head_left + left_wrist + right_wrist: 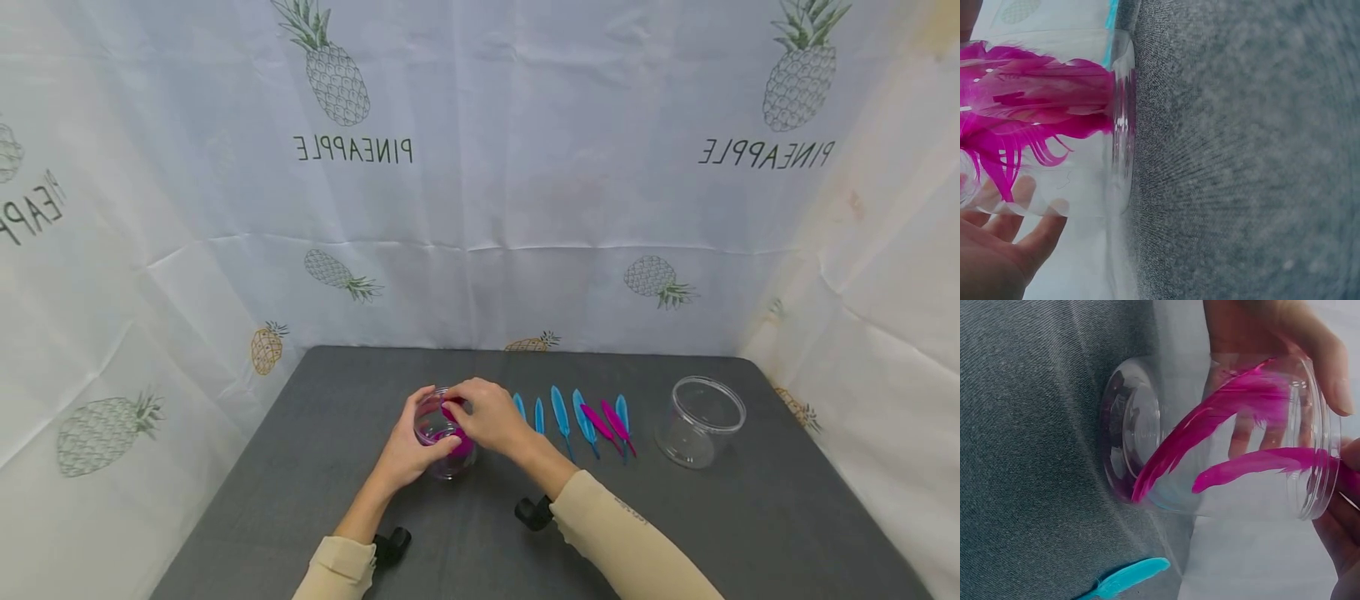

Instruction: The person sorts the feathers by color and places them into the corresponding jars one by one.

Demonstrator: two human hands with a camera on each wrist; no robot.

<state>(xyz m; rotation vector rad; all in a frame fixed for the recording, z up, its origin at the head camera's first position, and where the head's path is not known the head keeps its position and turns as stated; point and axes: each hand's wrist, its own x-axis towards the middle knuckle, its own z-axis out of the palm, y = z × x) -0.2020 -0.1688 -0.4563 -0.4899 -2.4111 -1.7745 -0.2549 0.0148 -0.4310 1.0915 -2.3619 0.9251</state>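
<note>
My left hand [405, 454] grips a clear plastic jar [450, 468] by its side, thumb near the rim. The jar stands on the dark table. Over its mouth, my right hand [491, 419] pinches a magenta feather [1254, 464] whose far end hangs inside the jar. Another magenta feather [1200, 428] leans within, against the wall, as the right wrist view shows. In the left wrist view the magenta feathers [1041, 94] overlap behind the clear wall, and the left fingers [1047, 234] curve around the outside.
Right of the hands, several blue feathers [560, 408] and two magenta feathers [617, 423] lie in a row on the grey table [300, 467]. A second clear jar [693, 437] stands farther right. A white pineapple-print cloth [480, 200] hangs behind the table and along its sides.
</note>
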